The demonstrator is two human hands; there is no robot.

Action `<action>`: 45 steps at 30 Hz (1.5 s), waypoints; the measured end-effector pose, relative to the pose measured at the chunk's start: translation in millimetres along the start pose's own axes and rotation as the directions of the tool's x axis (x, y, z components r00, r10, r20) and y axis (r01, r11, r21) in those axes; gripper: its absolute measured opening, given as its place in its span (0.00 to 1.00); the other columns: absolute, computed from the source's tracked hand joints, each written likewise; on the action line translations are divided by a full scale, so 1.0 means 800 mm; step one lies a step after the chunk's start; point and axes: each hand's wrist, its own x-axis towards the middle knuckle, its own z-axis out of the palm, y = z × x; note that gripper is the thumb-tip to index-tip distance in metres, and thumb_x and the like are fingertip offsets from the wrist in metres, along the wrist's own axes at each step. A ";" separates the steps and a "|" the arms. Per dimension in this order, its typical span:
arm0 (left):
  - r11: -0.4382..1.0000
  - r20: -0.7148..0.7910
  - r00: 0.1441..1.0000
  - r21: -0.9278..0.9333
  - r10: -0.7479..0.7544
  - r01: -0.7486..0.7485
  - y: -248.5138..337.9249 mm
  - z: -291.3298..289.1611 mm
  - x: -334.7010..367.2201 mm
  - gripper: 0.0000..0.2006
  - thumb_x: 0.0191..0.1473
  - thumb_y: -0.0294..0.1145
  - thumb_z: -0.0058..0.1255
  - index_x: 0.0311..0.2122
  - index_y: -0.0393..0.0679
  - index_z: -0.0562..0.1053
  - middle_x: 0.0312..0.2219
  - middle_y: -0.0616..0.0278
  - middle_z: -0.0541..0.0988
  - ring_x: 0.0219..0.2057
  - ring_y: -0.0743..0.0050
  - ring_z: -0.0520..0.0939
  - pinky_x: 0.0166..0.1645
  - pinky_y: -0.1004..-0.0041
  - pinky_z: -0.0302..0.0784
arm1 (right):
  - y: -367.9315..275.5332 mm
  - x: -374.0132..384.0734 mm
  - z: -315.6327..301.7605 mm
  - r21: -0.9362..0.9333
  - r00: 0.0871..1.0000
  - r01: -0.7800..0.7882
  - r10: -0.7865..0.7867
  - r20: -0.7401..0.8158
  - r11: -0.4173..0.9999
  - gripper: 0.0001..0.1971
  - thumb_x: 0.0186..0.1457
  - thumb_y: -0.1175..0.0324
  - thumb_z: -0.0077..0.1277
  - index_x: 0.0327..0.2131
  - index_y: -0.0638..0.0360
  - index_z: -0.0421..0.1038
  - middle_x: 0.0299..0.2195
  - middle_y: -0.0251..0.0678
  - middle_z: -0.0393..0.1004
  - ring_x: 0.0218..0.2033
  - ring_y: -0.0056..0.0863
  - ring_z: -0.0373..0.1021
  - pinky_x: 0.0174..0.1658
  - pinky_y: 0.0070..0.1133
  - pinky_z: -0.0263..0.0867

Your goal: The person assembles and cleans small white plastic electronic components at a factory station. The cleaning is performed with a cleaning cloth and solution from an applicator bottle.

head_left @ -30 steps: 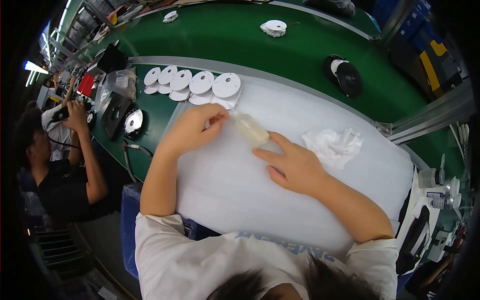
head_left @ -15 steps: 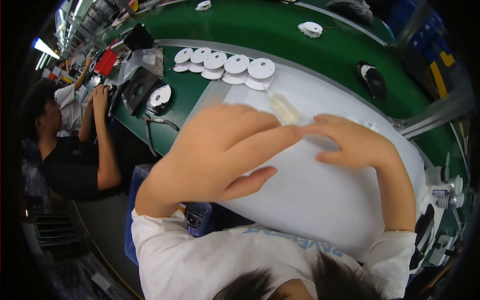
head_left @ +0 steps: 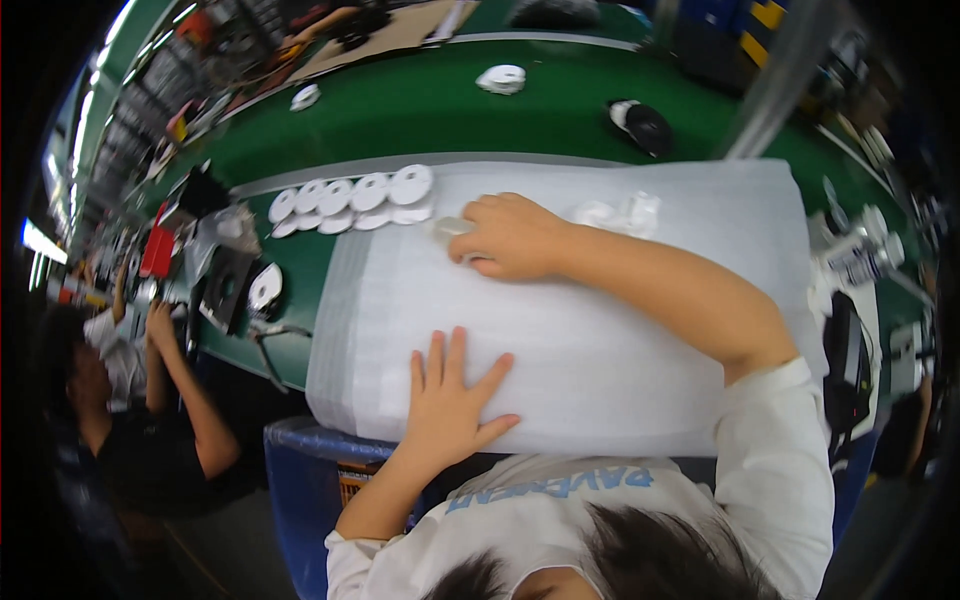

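Observation:
On the white foam sheet (head_left: 600, 330), my left hand (head_left: 445, 410) lies flat near the front edge with its fingers spread, holding nothing. Farther up the sheet, my right hand (head_left: 515, 240) is closed around a small translucent squeeze bottle (head_left: 450, 232); its near part is hidden by my fingers. Just left of the bottle stands a row of several round white plastic parts (head_left: 411, 186), each with a second white piece below it. The row runs from the sheet onto the green table.
Crumpled clear plastic (head_left: 640, 214) lies behind my right forearm. Pliers (head_left: 265, 335) and a black part with a white disc (head_left: 264, 290) are left of the sheet. White parts (head_left: 501, 79) sit on the green belt beyond. Bottles (head_left: 865, 250) stand right. A co-worker (head_left: 140, 420) sits left.
My hands have moved apart: the left came down flat onto the sheet, and the right reached left and closed on the squeeze bottle. The view has shifted, showing more of the sheet.

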 end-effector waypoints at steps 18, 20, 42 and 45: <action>0.993 0.213 0.972 0.038 0.102 -0.112 -0.021 -0.015 -0.002 0.29 0.37 0.54 0.54 0.48 0.59 0.69 0.57 0.37 0.46 0.56 0.28 0.46 0.54 0.38 0.43 | 0.055 -0.098 -0.222 0.500 0.345 0.430 0.375 -0.860 0.751 0.10 0.52 0.71 0.44 0.38 0.58 0.59 0.29 0.29 0.60 0.31 0.15 0.57 0.38 0.13 0.56; 0.992 0.245 0.963 0.026 0.112 -0.122 -0.016 -0.026 0.001 0.29 0.37 0.53 0.56 0.48 0.59 0.69 0.57 0.38 0.46 0.56 0.28 0.47 0.53 0.38 0.44 | 0.076 -0.111 -0.238 0.340 0.206 0.380 0.280 -0.938 0.860 0.09 0.52 0.73 0.42 0.38 0.59 0.59 0.29 0.29 0.60 0.31 0.15 0.58 0.36 0.14 0.58; 0.950 0.045 0.995 0.305 -0.085 0.067 -0.065 -0.147 0.471 0.22 0.45 0.50 0.48 0.31 0.37 0.71 0.31 0.46 0.76 0.35 0.50 0.76 0.42 0.63 0.69 | 0.099 -0.128 -0.162 0.202 0.369 0.230 0.107 -0.923 0.952 0.12 0.38 0.76 0.46 0.32 0.54 0.68 0.32 0.31 0.68 0.36 0.27 0.63 0.42 0.22 0.59; 0.920 -0.072 0.943 0.208 -0.324 0.332 -0.028 -0.112 0.561 0.24 0.45 0.50 0.45 0.40 0.41 0.73 0.41 0.49 0.74 0.44 0.54 0.74 0.46 0.62 0.70 | 0.103 -0.148 -0.167 0.281 0.319 0.223 0.202 -0.926 0.933 0.12 0.37 0.76 0.48 0.31 0.57 0.68 0.30 0.32 0.69 0.35 0.29 0.63 0.41 0.23 0.58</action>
